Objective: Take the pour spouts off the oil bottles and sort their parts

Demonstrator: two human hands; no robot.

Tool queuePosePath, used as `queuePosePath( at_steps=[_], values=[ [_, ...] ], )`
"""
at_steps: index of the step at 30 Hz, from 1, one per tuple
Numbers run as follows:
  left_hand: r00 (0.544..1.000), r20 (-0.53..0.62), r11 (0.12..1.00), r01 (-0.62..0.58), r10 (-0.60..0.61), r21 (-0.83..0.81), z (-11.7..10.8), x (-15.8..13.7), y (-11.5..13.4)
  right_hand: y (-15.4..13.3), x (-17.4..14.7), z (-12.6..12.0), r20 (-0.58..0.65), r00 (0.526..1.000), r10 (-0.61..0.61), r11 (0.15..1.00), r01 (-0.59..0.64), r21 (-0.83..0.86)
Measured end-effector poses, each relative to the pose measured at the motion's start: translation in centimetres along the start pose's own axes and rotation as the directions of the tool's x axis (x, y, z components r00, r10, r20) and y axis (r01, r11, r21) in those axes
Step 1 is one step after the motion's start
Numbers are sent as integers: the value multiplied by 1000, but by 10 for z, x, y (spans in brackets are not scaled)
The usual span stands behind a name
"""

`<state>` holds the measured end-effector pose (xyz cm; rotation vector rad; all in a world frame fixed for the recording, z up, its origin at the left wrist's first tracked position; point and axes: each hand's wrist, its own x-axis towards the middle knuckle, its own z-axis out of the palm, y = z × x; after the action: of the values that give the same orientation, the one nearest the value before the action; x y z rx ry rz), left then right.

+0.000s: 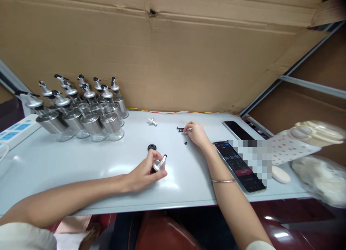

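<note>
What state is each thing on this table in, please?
Metal spout: held in left hand
Black pieces: at right hand, grip unclear
Two front bottles: spoutless, open
Other bottles: spouts fitted
Silver piece: lying loose
Round black part: on the table
Larger phone: screen lit
Smaller phone: screen dark

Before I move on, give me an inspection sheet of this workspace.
Surface: glossy pale table, glare patches.
Job's things: steel-sleeved bottles at left, two front ones without spouts; loose black ring and silvery piece.
Clutter: two phones, white oval object and plastic bag, right.
Hands: left hand holds a silver spout; right hand at small black pieces, grip unclear.
Cables: red and yellow wires along back edge; white cord at power strip.
Surroundings: cardboard backing, metal frame.
</note>
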<state>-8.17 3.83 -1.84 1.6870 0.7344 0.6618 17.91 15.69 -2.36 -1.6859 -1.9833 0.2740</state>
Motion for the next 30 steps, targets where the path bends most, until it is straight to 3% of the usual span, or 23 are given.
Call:
queuePosePath(
  at_steps=[4,9,11,13,15,17,19,21,30],
  values=[
    [1000,-15,1000,-12,12,4,0,-1,-5,-1,-3,0,46,999,-27,1000,27,-4],
    [999,-42,994,1,-6,-111,3,2,-3,-11,-6,-7,41,999,-23,999,21,39],
    [998,-62,985,12,-23,-174,3,4,-2,-22,-10,-13,72,997,-8,981,-6,194],
    [996,-77,970,19,-39,-241,3,6,-1,-38,-16,-19,196,980,-41,892,-52,448],
    [995,-80,953,27,-53,-301,3,8,0,-54,-23,-23,338,922,-187,781,-69,621],
    [995,-77,941,38,-67,-336,2,8,0,-69,-29,-26,460,820,-341,701,-105,706],
    [994,-78,938,45,-76,-343,1,9,0,-80,-34,-25,544,707,-451,657,-149,739],
    [994,-73,937,49,-79,-345,1,9,-1,-86,-37,-23,582,640,-501,644,-173,745],
    [991,-21,935,118,-133,-335,3,10,2,-89,-40,-20,644,564,-517,735,-93,671]
  ],
)
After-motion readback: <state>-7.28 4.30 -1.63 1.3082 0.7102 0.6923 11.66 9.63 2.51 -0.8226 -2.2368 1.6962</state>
